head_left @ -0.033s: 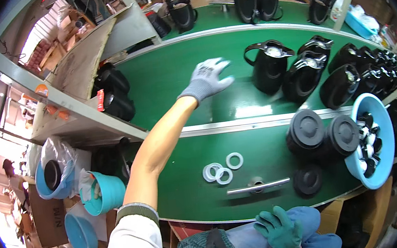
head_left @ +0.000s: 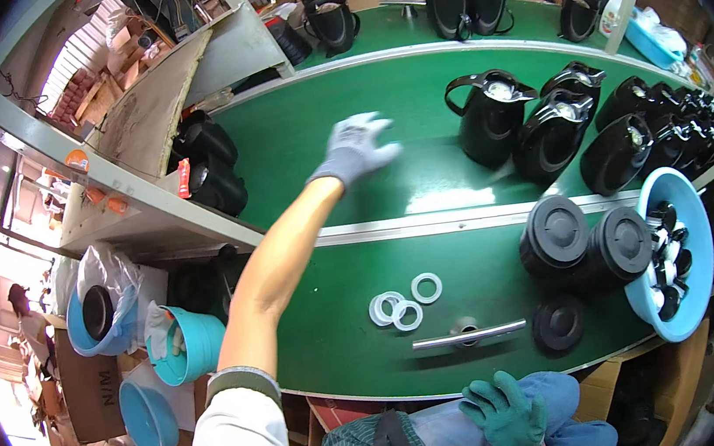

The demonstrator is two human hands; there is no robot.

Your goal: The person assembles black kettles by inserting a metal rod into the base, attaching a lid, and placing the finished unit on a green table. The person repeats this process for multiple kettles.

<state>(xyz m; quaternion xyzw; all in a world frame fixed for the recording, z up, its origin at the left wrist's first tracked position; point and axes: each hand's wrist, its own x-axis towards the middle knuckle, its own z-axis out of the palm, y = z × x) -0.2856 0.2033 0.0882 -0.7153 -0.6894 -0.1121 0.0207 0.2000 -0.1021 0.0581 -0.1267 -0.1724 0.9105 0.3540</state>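
My left hand (head_left: pixel 356 148), in a grey and white glove, is stretched out over the green bench's far strip with its fingers apart and nothing in them. Nearest to it, on the right, stands a black jug (head_left: pixel 493 115) with a handle and an opening on top. Low at the front, my right hand (head_left: pixel 504 416), in a dark green glove, rests over my lap, fingers spread and holding nothing. On the near strip lie several pale rings (head_left: pixel 407 315), partly overlapping. A metal bar (head_left: pixel 469 335) with a round hub lies in front of them.
More black jugs (head_left: pixel 619 154) crowd the right side. Stacked black round lids (head_left: pixel 558 228) stand beside a blue basin (head_left: pixel 703 258) of small black and white parts. Blue buckets (head_left: pixel 199 342) sit at the left. A pale metal rail (head_left: pixel 428 226) divides the bench strips.
My left hand has drawn back slightly to the left, away from the nearest jug. My right hand stays over my lap.
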